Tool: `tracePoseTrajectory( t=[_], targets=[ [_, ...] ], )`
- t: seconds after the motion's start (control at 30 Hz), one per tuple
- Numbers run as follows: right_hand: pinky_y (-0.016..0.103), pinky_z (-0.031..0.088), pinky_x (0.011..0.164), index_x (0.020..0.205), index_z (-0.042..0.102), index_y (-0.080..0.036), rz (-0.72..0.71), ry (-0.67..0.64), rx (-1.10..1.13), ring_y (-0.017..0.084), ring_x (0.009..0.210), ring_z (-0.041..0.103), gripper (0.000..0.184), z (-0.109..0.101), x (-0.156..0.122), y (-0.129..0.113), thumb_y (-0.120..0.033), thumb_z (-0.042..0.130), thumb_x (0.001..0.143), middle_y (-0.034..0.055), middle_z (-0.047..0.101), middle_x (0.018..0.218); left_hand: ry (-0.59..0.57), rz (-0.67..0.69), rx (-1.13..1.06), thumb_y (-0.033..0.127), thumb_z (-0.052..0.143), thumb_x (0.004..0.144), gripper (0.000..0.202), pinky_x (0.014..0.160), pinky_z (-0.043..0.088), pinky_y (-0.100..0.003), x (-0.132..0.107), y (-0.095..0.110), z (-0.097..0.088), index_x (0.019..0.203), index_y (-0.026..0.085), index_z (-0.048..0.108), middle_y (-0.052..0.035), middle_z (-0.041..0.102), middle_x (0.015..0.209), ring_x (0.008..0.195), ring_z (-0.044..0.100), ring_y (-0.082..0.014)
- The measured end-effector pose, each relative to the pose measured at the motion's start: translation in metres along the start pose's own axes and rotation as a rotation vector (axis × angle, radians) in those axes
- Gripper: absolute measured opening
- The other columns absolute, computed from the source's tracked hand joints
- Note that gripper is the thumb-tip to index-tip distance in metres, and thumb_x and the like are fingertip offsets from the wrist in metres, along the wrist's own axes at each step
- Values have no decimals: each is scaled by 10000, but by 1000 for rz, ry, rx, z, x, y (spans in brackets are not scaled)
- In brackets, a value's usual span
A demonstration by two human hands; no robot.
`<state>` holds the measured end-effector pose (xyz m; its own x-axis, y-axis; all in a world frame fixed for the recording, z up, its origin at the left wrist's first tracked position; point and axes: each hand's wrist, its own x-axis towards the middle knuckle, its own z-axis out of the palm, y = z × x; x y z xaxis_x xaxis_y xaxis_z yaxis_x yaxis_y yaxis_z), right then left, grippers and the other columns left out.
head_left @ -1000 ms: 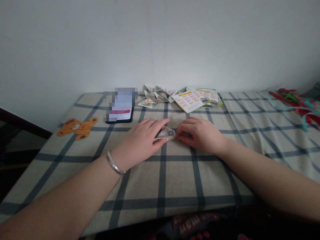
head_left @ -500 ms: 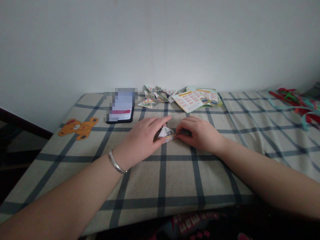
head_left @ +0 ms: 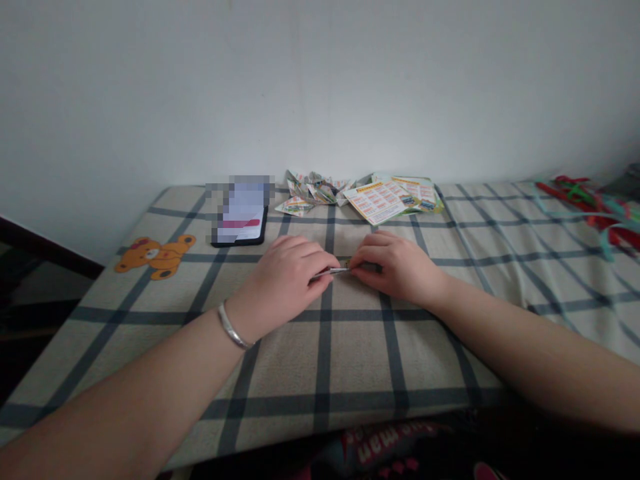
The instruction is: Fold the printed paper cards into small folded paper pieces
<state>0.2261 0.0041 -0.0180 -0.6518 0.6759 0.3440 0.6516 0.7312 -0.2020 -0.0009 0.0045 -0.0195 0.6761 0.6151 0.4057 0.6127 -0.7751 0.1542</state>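
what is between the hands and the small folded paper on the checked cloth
Nothing visible. The left hand and right hand both touch the folded paper, which lies pressed flat on the checked cloth between their fingertips.

A home room: teddy-print checked cloth (head_left: 350, 353), phone (head_left: 241, 223), plain wall (head_left: 320, 87).

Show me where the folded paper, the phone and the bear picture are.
folded paper (head_left: 334, 271), head view, middle of its visible thin edge.
phone (head_left: 243, 232), head view, lower part of the screen.
bear picture (head_left: 164, 254), head view, the orange body.
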Motion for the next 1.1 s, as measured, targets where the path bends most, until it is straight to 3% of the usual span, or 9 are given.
tracePoseTrajectory(
  t=[0.2, 0.53, 0.7, 0.9, 1.1],
  targets=[
    [289, 411, 710, 875, 683, -185, -59, 74, -29, 172, 814, 548, 127, -1, -2, -6, -262, 583, 887, 41, 636, 872, -2, 17, 70, 245, 611, 866, 88, 782, 406, -359, 0, 5, -4, 804, 191, 641, -19, 656, 810, 828, 569, -201],
    [318, 450, 760, 879, 652, -194, -132, 208, -11, 185, 832, 543, 96, -2, 1, -9, -255, 581, 901, 44, 656, 841, 67, 9, 117, 257, 588, 879, 118, 773, 400, -374, 1, 11, -6, 800, 189, 643, -24, 650, 818, 817, 565, -212],
    [323, 467, 770, 871, 585, -197, -130, 297, -1, 185, 850, 570, 41, -4, 0, -9, -227, 588, 899, 37, 677, 835, 139, -33, -18, 217, 596, 873, 127, 747, 398, -345, 1, 10, -5, 756, 173, 618, -19, 637, 788, 790, 562, -186],
    [348, 467, 810, 936, 571, -243, -157, 423, 17, 181, 912, 602, 61, -3, -3, -6, -217, 603, 892, 34, 682, 1011, 165, -102, -215, 203, 602, 872, 159, 685, 404, -297, 3, 10, -2, 718, 164, 598, -14, 600, 749, 754, 549, -156],
    [342, 451, 766, 929, 635, -249, -175, 411, -91, 183, 873, 567, 52, -4, -5, -7, -252, 643, 878, 37, 670, 1002, 174, -117, -250, 186, 593, 863, 140, 692, 428, -298, 2, 13, -3, 726, 163, 610, -21, 602, 753, 758, 552, -159]
  ],
)
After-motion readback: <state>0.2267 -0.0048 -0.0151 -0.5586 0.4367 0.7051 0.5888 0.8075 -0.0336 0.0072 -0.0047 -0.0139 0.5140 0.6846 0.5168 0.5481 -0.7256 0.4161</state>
